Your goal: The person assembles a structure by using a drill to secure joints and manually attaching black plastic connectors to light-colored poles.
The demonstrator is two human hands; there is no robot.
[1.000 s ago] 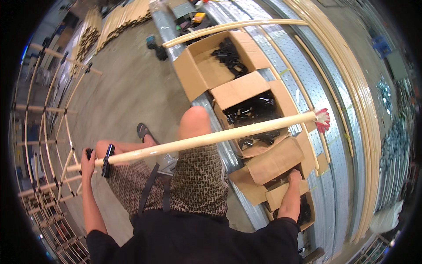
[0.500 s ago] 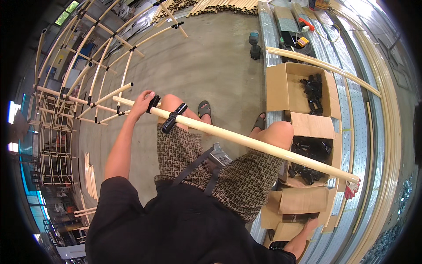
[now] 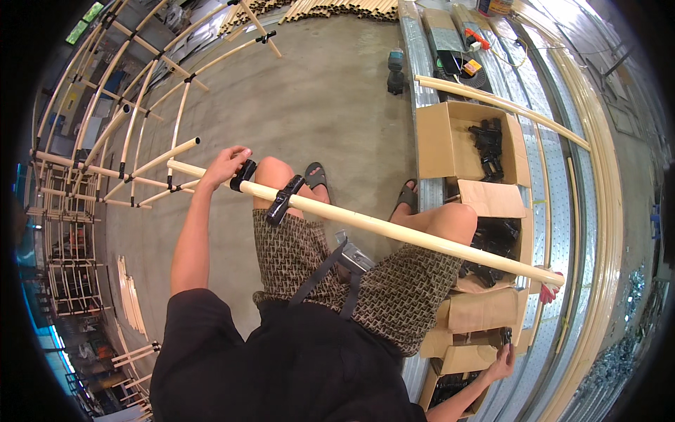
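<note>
A long cream-coloured pipe (image 3: 373, 224) lies slantwise across my thighs, its right end over the cartons. Two black pipe joints sit on its left part: the left joint (image 3: 243, 174) and, near my left thigh, a second joint (image 3: 278, 203). My left hand (image 3: 226, 167) is closed about the left joint, close to the pipe's left end. Above an open carton (image 3: 485, 313) at the lower right, my right hand (image 3: 500, 364) grips a small black pipe joint (image 3: 506, 336) between its fingertips.
More cartons with black joints stand on the right, including the far carton (image 3: 436, 141). A red-and-white glove (image 3: 550, 290) lies by the pipe's right end. A pipe frame (image 3: 130, 169) stands at left. A cordless drill (image 3: 395, 70) is on the floor beyond the feet.
My right hand has come up out of the carton and now shows a black pipe joint in its fingers. My left hand stays at the left joint. The whole view has shifted slightly.
</note>
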